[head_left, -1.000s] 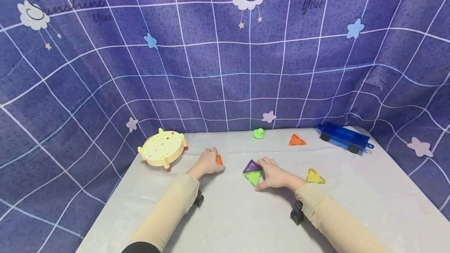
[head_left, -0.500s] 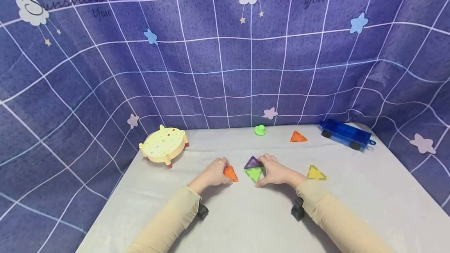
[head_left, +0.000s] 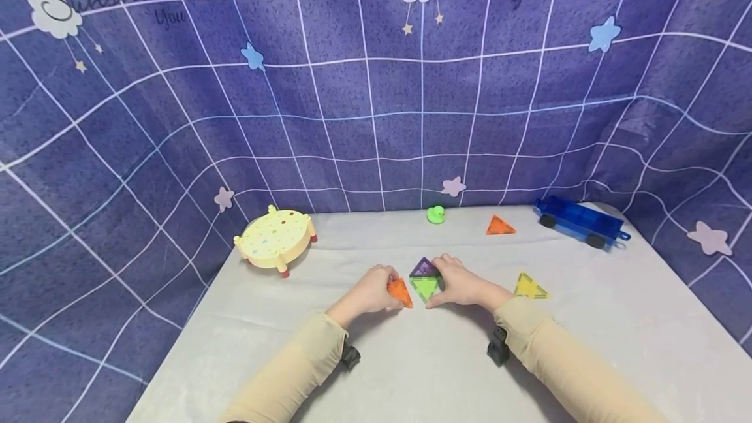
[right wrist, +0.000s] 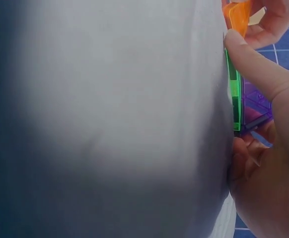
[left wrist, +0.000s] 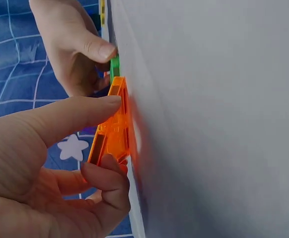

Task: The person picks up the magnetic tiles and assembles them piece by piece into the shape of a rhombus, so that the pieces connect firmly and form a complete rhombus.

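The left hand [head_left: 374, 290] is pinching an orange triangle [head_left: 402, 293] between thumb and fingers, the piece sticking out to the hand's right, just beside a green triangle [head_left: 424, 287]. The right hand [head_left: 461, 284] is gripping that green triangle from the right, while a purple triangle [head_left: 423, 269] is adjoining its far edge on the worktop [head_left: 417, 364]

A play corner, judging by the star-printed cloth [head_left: 393, 93] and green toy duck [head_left: 436, 215].

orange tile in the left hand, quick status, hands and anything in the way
Left hand pinches orange tile. Right hand grips green tile, purple tile against it. Gap between orange and green in head view, nothing seen in it.
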`<action>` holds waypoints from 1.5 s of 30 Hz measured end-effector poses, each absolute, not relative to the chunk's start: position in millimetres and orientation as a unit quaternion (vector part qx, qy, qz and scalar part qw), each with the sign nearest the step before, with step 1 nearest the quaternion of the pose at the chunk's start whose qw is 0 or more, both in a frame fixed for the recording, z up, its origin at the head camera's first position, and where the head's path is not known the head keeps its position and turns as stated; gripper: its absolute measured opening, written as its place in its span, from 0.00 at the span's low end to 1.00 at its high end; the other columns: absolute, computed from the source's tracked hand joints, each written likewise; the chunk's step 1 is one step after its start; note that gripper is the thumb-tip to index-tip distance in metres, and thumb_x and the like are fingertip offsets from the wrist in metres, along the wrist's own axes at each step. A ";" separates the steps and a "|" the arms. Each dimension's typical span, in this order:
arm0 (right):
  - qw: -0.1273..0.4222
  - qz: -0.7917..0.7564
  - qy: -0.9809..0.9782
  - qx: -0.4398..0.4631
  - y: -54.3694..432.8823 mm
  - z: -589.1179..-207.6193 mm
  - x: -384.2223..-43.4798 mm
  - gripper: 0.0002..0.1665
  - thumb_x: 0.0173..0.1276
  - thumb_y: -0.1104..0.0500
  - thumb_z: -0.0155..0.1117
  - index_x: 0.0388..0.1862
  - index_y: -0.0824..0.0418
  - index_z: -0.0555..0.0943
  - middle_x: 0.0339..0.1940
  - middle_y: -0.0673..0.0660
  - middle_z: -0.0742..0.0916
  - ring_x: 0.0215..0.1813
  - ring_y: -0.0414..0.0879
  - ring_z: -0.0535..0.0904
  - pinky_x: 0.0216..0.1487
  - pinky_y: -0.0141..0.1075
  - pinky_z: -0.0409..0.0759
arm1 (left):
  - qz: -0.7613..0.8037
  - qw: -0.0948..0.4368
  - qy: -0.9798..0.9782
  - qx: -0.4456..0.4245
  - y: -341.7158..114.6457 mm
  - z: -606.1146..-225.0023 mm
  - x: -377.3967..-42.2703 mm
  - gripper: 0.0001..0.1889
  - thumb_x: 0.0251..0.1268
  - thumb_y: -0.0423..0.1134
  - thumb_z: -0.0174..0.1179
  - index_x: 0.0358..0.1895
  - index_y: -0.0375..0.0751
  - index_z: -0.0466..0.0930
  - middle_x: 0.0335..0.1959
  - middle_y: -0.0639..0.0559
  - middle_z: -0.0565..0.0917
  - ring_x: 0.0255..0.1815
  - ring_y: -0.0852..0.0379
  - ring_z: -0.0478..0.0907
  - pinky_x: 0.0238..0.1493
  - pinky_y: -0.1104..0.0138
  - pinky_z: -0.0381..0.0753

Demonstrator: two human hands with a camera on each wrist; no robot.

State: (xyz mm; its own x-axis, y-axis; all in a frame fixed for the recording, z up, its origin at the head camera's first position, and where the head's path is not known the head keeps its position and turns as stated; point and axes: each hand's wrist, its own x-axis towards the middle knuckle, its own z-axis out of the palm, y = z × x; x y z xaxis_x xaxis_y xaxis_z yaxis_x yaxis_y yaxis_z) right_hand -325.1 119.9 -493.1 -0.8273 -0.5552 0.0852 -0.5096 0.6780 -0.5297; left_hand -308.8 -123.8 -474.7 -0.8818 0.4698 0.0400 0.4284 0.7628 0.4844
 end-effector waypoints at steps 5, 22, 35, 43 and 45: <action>0.044 -0.284 0.913 -0.288 119.3 -491.6 -325.1 0.51 0.51 0.45 0.84 0.63 0.73 0.71 0.52 0.61 0.77 0.57 0.59 0.74 0.64 0.55 0.72 | 0.252 0.040 0.937 0.241 -116.0 -473.3 -308.0 0.27 0.42 0.39 0.80 0.47 0.31 0.81 0.39 0.44 0.80 0.39 0.52 0.76 0.45 0.60 0.78; 0.051 -0.283 0.908 -0.304 121.4 -493.9 -328.0 0.51 0.58 0.48 0.80 0.69 0.76 0.67 0.54 0.64 0.77 0.62 0.62 0.72 0.68 0.56 0.69 | 0.300 0.010 0.925 0.235 -111.1 -471.6 -309.2 0.25 0.44 0.38 0.78 0.47 0.31 0.81 0.36 0.48 0.81 0.37 0.54 0.76 0.44 0.59 0.79; 0.043 -0.283 0.900 -0.330 122.7 -494.4 -326.0 0.45 0.59 0.50 0.80 0.66 0.72 0.70 0.50 0.58 0.75 0.56 0.56 0.72 0.64 0.54 0.71 | 0.322 0.030 0.919 0.226 -106.6 -477.0 -318.6 0.23 0.46 0.40 0.78 0.44 0.37 0.81 0.36 0.50 0.81 0.32 0.61 0.74 0.37 0.67 0.76; 0.046 -0.295 0.889 -0.346 124.6 -497.8 -327.3 0.41 0.59 0.51 0.79 0.65 0.67 0.72 0.51 0.57 0.76 0.56 0.55 0.72 0.64 0.55 0.71 | 0.312 0.029 0.921 0.230 -103.5 -475.1 -318.3 0.25 0.45 0.42 0.78 0.46 0.36 0.78 0.39 0.47 0.81 0.33 0.57 0.73 0.38 0.63 0.76; 0.047 -0.300 0.886 -0.350 125.0 -498.8 -327.6 0.39 0.59 0.51 0.79 0.64 0.65 0.73 0.51 0.56 0.76 0.57 0.56 0.72 0.64 0.56 0.71 | 0.314 0.032 0.920 0.232 -103.3 -476.6 -319.2 0.27 0.46 0.42 0.77 0.49 0.35 0.77 0.39 0.48 0.81 0.33 0.57 0.74 0.38 0.63 0.76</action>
